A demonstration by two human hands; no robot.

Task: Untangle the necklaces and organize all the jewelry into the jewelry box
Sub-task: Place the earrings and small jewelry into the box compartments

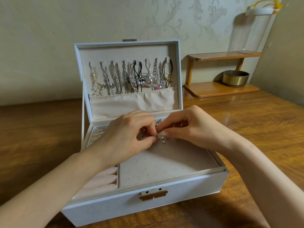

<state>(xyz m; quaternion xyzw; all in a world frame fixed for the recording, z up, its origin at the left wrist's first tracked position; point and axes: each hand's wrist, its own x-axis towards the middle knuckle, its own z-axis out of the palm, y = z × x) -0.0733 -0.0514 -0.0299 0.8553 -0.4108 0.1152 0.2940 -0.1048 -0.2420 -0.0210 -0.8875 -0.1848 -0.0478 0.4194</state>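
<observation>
— Nearest me?
— White rectangular jewelry box (181,195) on the brown wooden counter (263,129), lid open.
— Fingers?
— I see left hand (125,137) and right hand (194,129) both pinching small silver stud earrings (162,139) above its beige perforated panel (164,167); silver chain necklaces (115,78) hang in the lid.

Your wooden table (263,129) carries the open white jewelry box (148,204) at its middle and a wooden shelf (220,89) at its far right edge.
</observation>
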